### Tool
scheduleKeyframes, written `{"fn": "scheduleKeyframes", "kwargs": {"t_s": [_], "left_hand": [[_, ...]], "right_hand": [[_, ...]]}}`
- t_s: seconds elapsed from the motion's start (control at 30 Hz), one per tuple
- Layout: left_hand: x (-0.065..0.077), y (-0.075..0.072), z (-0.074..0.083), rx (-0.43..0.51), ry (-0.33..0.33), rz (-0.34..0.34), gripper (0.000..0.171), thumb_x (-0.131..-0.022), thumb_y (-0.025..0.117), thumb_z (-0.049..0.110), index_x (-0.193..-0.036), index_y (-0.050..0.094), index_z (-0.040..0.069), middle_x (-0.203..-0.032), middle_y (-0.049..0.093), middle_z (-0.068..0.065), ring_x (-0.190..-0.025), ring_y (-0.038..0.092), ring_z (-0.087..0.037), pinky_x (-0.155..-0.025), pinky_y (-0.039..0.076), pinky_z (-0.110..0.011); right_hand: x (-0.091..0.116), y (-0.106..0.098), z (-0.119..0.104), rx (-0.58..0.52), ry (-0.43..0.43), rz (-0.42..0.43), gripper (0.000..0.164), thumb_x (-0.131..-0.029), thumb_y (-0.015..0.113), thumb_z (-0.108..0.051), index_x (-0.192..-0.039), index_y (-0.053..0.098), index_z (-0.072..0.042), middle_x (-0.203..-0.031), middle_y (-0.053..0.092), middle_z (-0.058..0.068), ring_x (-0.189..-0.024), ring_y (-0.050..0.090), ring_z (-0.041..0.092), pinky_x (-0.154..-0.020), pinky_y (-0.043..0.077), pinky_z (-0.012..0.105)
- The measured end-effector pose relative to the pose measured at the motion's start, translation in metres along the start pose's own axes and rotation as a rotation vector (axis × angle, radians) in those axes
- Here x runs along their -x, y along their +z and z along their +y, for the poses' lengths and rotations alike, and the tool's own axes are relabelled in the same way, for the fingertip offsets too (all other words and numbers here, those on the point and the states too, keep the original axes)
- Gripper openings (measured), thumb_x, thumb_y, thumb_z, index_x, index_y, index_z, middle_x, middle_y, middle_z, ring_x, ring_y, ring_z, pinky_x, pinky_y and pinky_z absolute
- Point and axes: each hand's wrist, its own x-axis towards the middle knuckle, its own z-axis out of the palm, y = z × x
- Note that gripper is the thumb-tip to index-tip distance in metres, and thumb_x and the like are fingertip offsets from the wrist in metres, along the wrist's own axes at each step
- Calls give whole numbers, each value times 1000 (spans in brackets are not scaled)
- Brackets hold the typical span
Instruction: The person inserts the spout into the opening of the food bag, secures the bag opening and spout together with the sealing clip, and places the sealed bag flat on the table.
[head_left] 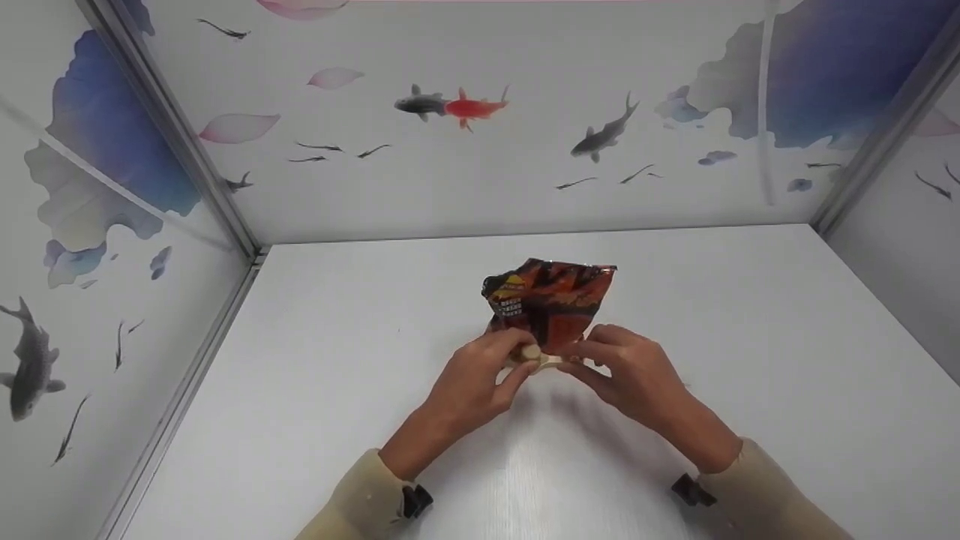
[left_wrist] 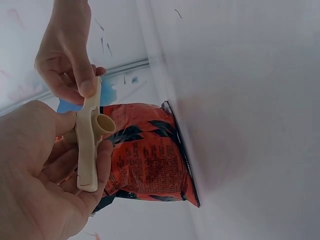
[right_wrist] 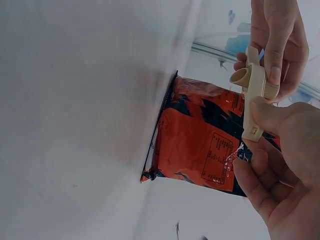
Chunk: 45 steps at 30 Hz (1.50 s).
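An orange-red and black plastic bag stands on the table, its lower edge against the white top in both wrist views. At its upper end is a cream bag clip with a short round spout. My left hand holds the clip near the spout, thumb on one side and fingers on the other. My right hand pinches the clip toward its other end, thumb laid along it in the right wrist view. Fingers partly hide the clip, and I cannot tell whether it is locked on the bag.
The white tabletop spreads around both arms. Panels printed with fish and petals border it at the back and sides, joined by metal corner rails. A dark clip sits on each sleeve cuff.
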Motion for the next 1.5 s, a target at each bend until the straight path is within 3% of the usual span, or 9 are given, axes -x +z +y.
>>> {"fn": "scheduleKeyframes", "kwargs": {"t_s": [0.2,0.57,0.77,0.9,1.03,1.17,1.33,1.5], "left_hand": [[0,-1,-1,24,-12,-4,24,-106,73,28,-126,68,15,-114,75,2,-102,73,-9,-87,63,-25],[0,0,-3,81,-36,-5,22,-106,73,27,-124,69,14,-110,76,2,-102,75,-7,-88,63,-21],[0,0,-8,105,-44,3,21,-104,76,27,-120,70,14,-105,77,3,-98,74,-6,-87,63,-23],[0,0,-9,110,-46,-3,21,-104,76,27,-119,70,14,-104,77,3,-97,74,-6,-88,63,-24],[-1,2,-9,110,-46,-4,21,-104,76,27,-119,71,14,-105,77,3,-97,74,-5,-87,63,-22],[0,4,-10,106,-51,7,23,-104,77,27,-121,71,14,-108,76,2,-99,74,-6,-86,65,-25],[1,3,-11,71,-61,25,23,-103,78,27,-121,70,15,-109,76,2,-100,74,-7,-85,64,-25],[1,3,-11,74,-59,15,23,-103,78,26,-121,70,15,-110,76,2,-102,73,-7,-86,63,-24]], "right_hand": [[1,-1,0,-43,52,-5,20,-84,96,-28,-98,84,-21,-86,78,-7,-76,70,8,-62,59,26],[0,-5,0,-92,45,-33,25,-85,95,-25,-103,80,-19,-87,82,-7,-69,74,5,-61,60,23],[2,-6,0,-58,13,-54,30,-85,96,-28,-101,73,-18,-72,74,-11,-61,68,1,-56,55,19],[3,-5,-2,-76,16,-94,29,-85,96,-32,-99,74,-21,-68,63,-13,-59,55,0,-54,45,18],[5,-5,-4,-96,43,-166,28,-85,95,-37,-92,71,-23,-74,60,-9,-67,46,-1,-56,41,19],[6,-6,-5,-122,47,-248,26,-87,93,-39,-88,70,-26,-87,65,-9,-78,57,3,-63,51,23],[4,-8,-6,-179,79,-361,18,-92,89,-33,-96,74,-24,-94,73,-10,-86,69,10,-72,58,29],[4,-11,-8,-160,87,-389,15,-95,87,-31,-95,74,-24,-118,80,-5,-110,76,16,-82,65,37]]}}
